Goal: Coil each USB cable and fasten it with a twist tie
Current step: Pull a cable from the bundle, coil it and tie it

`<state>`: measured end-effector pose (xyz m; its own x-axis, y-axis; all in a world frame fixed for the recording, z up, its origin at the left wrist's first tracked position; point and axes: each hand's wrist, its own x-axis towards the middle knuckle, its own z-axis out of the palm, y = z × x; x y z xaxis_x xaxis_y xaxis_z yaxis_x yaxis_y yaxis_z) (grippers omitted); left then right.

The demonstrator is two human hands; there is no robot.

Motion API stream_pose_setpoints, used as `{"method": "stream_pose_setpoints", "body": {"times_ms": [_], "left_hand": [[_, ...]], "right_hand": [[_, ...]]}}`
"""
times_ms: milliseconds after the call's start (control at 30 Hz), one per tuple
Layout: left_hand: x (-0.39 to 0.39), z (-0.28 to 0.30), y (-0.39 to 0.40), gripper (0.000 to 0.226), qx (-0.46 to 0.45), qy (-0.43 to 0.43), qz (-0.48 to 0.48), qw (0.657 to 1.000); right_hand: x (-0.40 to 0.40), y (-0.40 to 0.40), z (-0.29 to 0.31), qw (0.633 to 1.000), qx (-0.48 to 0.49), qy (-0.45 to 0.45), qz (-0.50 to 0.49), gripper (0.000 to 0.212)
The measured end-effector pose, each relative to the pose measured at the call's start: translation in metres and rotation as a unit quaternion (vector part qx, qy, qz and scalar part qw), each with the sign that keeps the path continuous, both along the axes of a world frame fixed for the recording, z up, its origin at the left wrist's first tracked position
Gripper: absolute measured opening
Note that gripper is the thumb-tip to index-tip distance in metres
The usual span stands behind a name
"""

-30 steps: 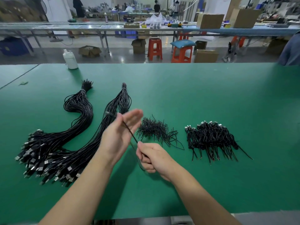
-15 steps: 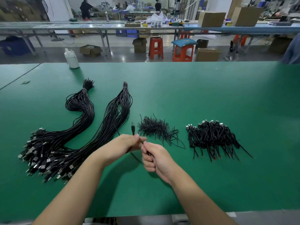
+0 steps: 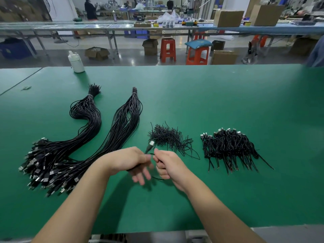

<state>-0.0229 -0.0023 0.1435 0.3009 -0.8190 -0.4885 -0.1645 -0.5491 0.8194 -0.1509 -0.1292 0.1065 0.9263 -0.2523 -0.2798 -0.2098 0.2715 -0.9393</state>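
Green matting covers the long table (image 3: 210, 95), which fills most of the view. On its left part lie two long bundles of black USB cables: the left bundle (image 3: 84, 118) curves like a letter S, and the second bundle (image 3: 122, 123) lies just beside it to the right. Each one is tied near its far tip, and their metal plugs spread out together toward the near left edge. Toward the right part of the table sits a heap of finished coils (image 3: 229, 148), with plugs at the far side and loose wire ends pointing to the near edge. Between this heap and the long bundles lies a smaller pile of black twist ties (image 3: 166, 137). Near the far left edge stands a white bottle (image 3: 76, 62), upright.

Over the middle of the table, just in front of the tie pile, both hands work on a single cable (image 3: 148, 149). The left hand (image 3: 129, 160) has the cable passing under its palm, with the lower fingers stretched and blurred; I cannot tell how firmly it holds. The right hand (image 3: 168, 163) has curled fingers which pinch the cable. The silver plug (image 3: 151, 143) sticks up between the two hands, and a short loop of wire hangs below them
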Motion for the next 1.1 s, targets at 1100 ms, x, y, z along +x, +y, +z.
{"method": "stream_pose_setpoints", "body": {"times_ms": [1100], "left_hand": [[-0.042, -0.002, -0.043, 0.028, -0.305, 0.290, 0.279, 0.863]], "right_hand": [[-0.018, 0.001, -0.003, 0.987, -0.157, -0.030, -0.004, 0.008]]}}
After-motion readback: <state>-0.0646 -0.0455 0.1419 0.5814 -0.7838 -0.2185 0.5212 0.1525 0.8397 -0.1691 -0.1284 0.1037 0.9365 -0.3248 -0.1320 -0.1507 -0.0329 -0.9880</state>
